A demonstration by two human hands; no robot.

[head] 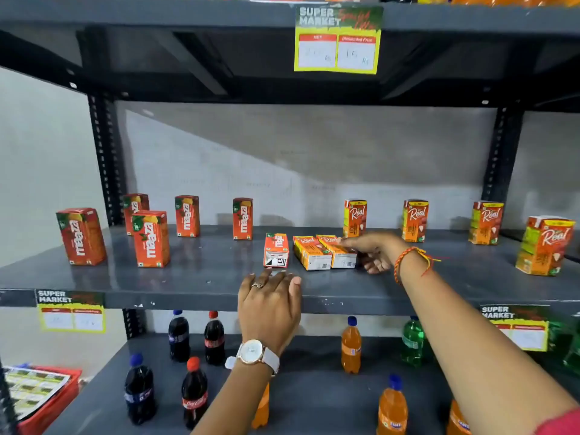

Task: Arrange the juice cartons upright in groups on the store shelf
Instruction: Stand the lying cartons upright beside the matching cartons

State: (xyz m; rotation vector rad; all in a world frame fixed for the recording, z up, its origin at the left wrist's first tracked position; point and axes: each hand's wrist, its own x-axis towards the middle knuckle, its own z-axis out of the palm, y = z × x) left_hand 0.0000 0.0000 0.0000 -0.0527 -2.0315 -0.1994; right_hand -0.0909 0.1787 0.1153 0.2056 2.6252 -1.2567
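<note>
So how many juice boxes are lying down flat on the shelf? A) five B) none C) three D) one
C: three cartons lie flat in the middle of the shelf: one Maaza carton and two Real cartons, the right hand touching the nearer one; the other cartons all stand upright.

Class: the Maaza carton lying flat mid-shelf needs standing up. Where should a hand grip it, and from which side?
Grip the lying Maaza carton by its two long side faces, from the front and above. Its end faces you, and the gap beside the Real carton leaves finger room.
</note>
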